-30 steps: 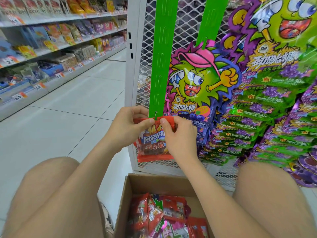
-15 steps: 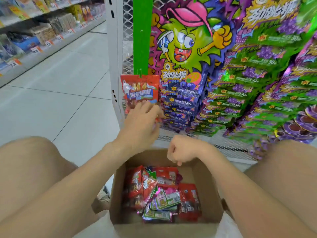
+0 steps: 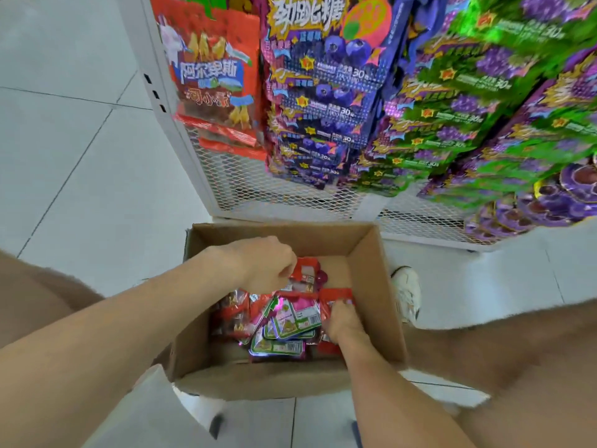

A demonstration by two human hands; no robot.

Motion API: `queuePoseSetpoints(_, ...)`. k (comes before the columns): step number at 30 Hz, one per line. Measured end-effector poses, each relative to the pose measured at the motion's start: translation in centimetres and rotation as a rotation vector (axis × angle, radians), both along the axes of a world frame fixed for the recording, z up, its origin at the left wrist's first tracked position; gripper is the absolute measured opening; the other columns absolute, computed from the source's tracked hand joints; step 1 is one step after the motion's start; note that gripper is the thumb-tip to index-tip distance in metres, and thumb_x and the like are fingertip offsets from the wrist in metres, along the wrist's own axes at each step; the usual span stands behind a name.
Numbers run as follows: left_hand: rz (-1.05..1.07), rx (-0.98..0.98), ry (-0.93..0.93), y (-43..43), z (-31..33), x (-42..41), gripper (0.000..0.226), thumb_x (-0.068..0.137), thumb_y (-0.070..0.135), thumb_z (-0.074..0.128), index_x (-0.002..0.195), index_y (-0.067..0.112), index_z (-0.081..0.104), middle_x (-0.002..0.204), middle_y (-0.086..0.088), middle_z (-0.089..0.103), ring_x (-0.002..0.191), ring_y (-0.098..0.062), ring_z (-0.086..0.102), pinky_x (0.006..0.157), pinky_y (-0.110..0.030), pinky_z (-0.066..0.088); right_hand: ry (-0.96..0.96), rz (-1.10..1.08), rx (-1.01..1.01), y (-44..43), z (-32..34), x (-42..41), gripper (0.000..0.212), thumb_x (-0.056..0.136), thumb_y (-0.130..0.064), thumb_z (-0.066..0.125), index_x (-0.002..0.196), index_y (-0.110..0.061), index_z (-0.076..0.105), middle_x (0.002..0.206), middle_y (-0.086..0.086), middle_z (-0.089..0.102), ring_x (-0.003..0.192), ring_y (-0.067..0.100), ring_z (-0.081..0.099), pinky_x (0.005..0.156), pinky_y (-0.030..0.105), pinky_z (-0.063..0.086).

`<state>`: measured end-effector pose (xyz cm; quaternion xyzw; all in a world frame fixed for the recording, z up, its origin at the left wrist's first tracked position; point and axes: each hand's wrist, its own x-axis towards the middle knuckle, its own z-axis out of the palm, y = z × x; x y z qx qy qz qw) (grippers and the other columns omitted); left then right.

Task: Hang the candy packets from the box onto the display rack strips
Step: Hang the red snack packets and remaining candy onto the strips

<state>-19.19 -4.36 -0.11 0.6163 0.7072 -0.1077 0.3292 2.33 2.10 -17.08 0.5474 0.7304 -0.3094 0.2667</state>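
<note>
Handling, judged: candy packets (image 3: 284,321) are taken to be light, soft film pouches, slick on the face and easily crumpled. Little risk of breakage is expected, but slipping is likely if a pouch is taken by its glossy middle. Hold is best taken at the flat sealed top edge, beside the hang hole (the hole itself is not resolved in this view), so that the hole is left free for the strip hook.

Appearance: pouches are heaped loosely in the cardboard box (image 3: 381,286) at lower centre of the frame, overlapping and tilted. Most are red. Several are seen back-up, with green-bordered panels and white barcode labels. Print is too small to be read.

Hands: both are inside the box and apart, with the heap between them. At the right side of the heap the right hand (image 3: 342,321) is curled over the upper edge of a red packet (image 3: 336,295) and appears clamped on it. At the far left of the box the left hand (image 3: 265,263) is bunched, fingers bent down beside a second red pouch (image 3: 305,273); whether that pouch is pinched cannot be told.

Rack: one hung packet (image 3: 213,76) of the same red kind is seen at upper left against the white mesh rack (image 3: 258,189), just beside a column of purple packets (image 3: 323,101). Many pouches are left in the box, so the task is judged far from done.
</note>
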Motion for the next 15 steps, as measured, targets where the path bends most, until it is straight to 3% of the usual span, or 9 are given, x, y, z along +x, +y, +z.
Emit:
queuePoseSetpoints(4,0.029,-0.004,-0.016,0.5,-0.5,-0.5,0.023,0.098,0.027,0.068,0.119,0.018,0.067,0.115,-0.005,0.068,0.104,-0.027,0.066,0.086,-0.037,0.055,0.044,-0.005,0.061,1.2,1.2,-0.5,0.017,0.092,-0.020,0.070,0.107,-0.014,0.067,0.107,0.012,0.065,0.098,0.033,0.065,0.083,0.034,0.053)
queuePoseSetpoints(7,0.056,0.019,-0.035,0.7,0.1,-0.8,0.025,0.101,0.026,0.065,0.123,0.016,0.066,0.118,-0.007,0.068,0.107,-0.028,0.066,0.088,-0.037,0.054,0.202,-0.184,0.158,2.7,4.0,-2.0,0.012,0.092,-0.026,0.065,0.089,-0.017,0.072,0.082,0.005,0.062,0.076,0.028,0.060,0.071,0.029,0.048)
queuePoseSetpoints(11,0.161,0.088,-0.079,0.7,2.0,-1.7,0.034,0.105,0.024,0.059,0.136,0.009,0.055,0.123,-0.013,0.068,0.106,-0.029,0.065,0.093,-0.043,0.055,0.549,-0.316,0.237,4.3,9.2,-4.8,0.032,0.089,-0.023,0.062,0.058,-0.015,0.055,0.056,-0.003,0.055,0.061,0.021,0.054,0.059,0.032,0.038)
queuePoseSetpoints(13,0.285,0.130,-0.138,0.5,3.4,-2.3,0.058,0.104,0.031,0.065,0.149,0.005,0.041,0.143,-0.020,0.058,0.125,-0.035,0.059,0.104,-0.048,0.051,0.750,-0.332,0.153,4.6,12.9,-6.2,0.038,0.090,-0.017,0.062,0.055,-0.017,0.048,0.045,-0.009,0.045,0.046,0.007,0.041,0.053,0.032,0.031)
queuePoseSetpoints(15,0.443,0.245,-0.247,0.1,5.5,-3.1,0.063,0.100,0.038,0.071,0.149,0.006,0.046,0.144,-0.016,0.059,0.132,-0.035,0.058,0.106,-0.045,0.050,0.925,-0.358,0.021,4.5,16.5,-7.1,0.033,0.093,-0.015,0.062,0.062,-0.020,0.052,0.048,-0.012,0.045,0.044,0.007,0.038,0.052,0.029,0.029)
